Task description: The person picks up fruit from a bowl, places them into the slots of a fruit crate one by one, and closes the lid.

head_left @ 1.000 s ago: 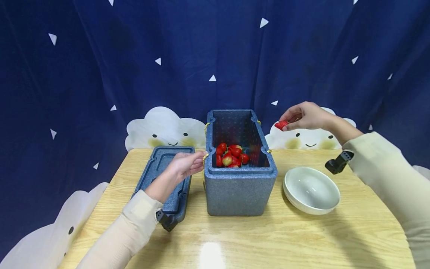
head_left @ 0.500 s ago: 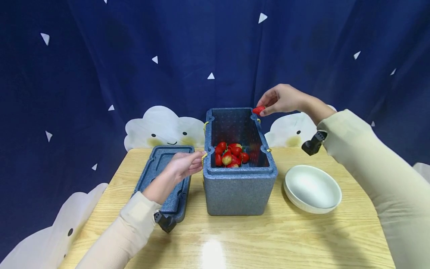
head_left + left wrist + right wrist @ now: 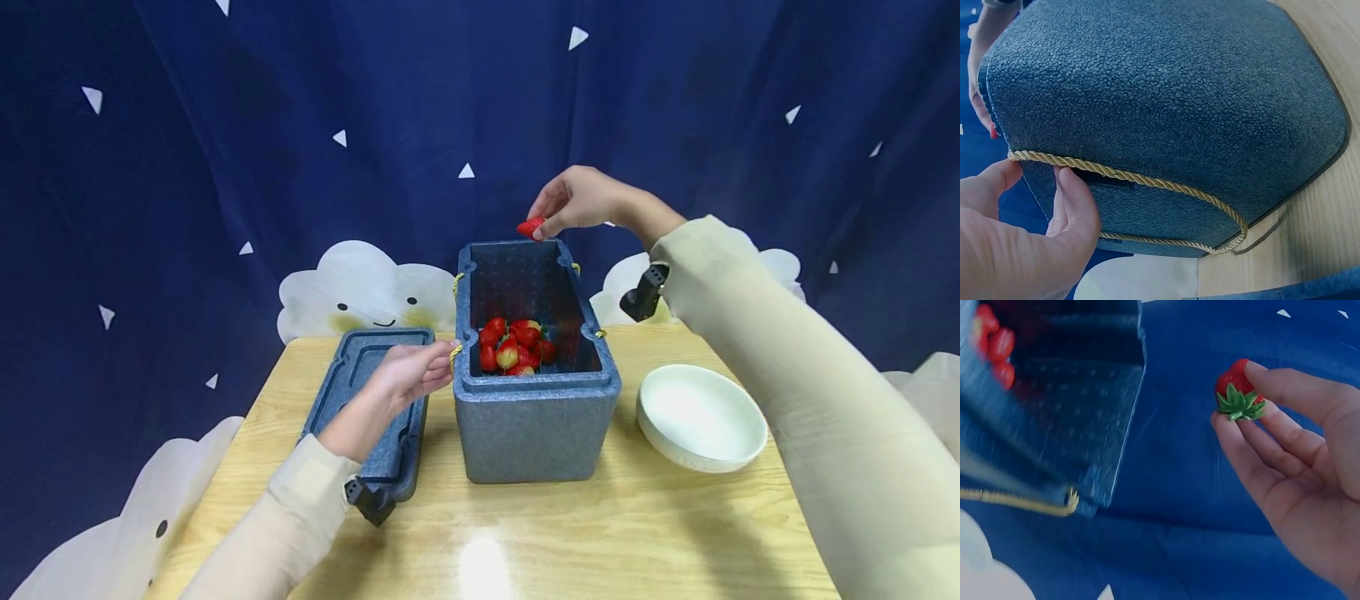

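My right hand (image 3: 581,198) pinches a red strawberry (image 3: 530,227) between thumb and fingers, above the far end of a blue-grey foam box (image 3: 536,433). Green leaves on that strawberry (image 3: 1238,403) show in the right wrist view. Several more strawberries (image 3: 517,346) lie in the near part of the box, some with pale yellow ends. My left hand (image 3: 412,367) touches the box's left wall near the rim, its fingers fairly straight. In the left wrist view its fingertips (image 3: 1072,178) meet the wall beside a yellow twisted cord (image 3: 1166,183), which loops along that side.
Left of the box lies its blue-grey lid (image 3: 397,454), partly behind my left forearm. A white bowl (image 3: 701,421) stands to the right on the wooden table (image 3: 555,542). Behind the table hangs a dark blue curtain (image 3: 375,75) with white triangles and cloud shapes.
My right hand has carried the strawberry left and upward, from right of the box to above its far end. The left hand has stayed against the box.
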The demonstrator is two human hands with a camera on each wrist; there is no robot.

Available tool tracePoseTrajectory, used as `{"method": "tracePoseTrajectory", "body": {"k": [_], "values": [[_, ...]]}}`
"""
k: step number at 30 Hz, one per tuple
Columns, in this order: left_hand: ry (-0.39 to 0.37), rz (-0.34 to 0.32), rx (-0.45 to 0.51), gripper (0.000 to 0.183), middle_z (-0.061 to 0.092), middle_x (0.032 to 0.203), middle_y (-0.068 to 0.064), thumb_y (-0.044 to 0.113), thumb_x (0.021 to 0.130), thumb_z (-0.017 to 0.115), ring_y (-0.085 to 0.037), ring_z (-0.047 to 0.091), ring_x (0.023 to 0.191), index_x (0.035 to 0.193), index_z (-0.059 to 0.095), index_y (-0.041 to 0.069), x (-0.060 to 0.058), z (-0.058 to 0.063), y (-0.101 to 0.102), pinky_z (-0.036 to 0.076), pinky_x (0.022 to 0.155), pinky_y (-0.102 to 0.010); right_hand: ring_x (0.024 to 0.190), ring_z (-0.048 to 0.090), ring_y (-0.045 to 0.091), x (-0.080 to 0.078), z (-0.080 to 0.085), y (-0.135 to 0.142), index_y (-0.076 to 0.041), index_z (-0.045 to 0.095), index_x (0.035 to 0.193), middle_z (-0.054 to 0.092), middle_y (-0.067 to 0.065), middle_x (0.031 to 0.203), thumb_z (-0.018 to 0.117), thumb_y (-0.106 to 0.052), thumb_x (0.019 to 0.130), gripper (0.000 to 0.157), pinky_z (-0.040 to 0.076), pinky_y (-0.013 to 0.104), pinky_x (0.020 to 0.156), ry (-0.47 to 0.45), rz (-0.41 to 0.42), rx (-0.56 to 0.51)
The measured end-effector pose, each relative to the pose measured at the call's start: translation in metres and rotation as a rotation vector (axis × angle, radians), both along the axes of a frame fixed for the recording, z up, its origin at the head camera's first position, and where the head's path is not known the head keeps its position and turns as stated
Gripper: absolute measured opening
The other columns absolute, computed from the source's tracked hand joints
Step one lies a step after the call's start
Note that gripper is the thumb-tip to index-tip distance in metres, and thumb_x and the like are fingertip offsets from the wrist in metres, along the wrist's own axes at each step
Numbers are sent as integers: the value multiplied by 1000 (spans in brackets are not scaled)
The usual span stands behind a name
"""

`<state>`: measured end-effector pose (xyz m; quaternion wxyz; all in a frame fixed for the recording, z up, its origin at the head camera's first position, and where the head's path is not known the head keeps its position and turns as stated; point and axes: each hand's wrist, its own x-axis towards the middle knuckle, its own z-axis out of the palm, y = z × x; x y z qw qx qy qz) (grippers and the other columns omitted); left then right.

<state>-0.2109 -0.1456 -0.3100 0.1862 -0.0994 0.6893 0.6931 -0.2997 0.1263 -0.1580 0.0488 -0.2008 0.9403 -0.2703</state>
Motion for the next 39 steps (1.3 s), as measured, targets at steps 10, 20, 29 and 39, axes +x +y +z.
{"method": "tracePoseTrajectory", "body": {"k": [10, 20, 29, 39], "values": [[1, 16, 11, 50, 63, 91, -1, 22, 91, 64, -3, 65, 72, 132, 49, -3, -3, 2, -4, 49, 104, -35, 100, 62, 23, -22, -3, -34, -5, 66, 116, 67, 15, 116, 69, -20, 88, 32, 51, 36, 102, -67, -53, -110], [-7, 5, -6, 52, 61, 118, -11, 24, 91, 65, -4, 66, 77, 133, 49, -2, -2, 2, 3, 47, 106, -37, 83, 60, 16, -35, -35, -43, -1, 68, 110, 69, 11, 105, 69, -14, 88, 26, 56, 28, 88, -161, -133, -133], [0, 0, 5, 53, 60, 109, -9, 23, 90, 65, -3, 65, 74, 133, 49, -3, -1, 2, 4, 58, 84, -23, 80, 64, 12, -36, -50, -37, 3, 66, 113, 69, 8, 95, 65, -15, 91, 28, 57, 33, 90, -186, -149, -187], [19, -20, -15, 51, 64, 107, -8, 23, 91, 64, -4, 66, 76, 131, 50, -4, -6, -1, 10, 51, 102, -34, 98, 65, 23, -16, -45, -24, -2, 67, 114, 66, 18, 117, 64, -21, 92, 29, 54, 40, 97, -145, -84, -113]]}}
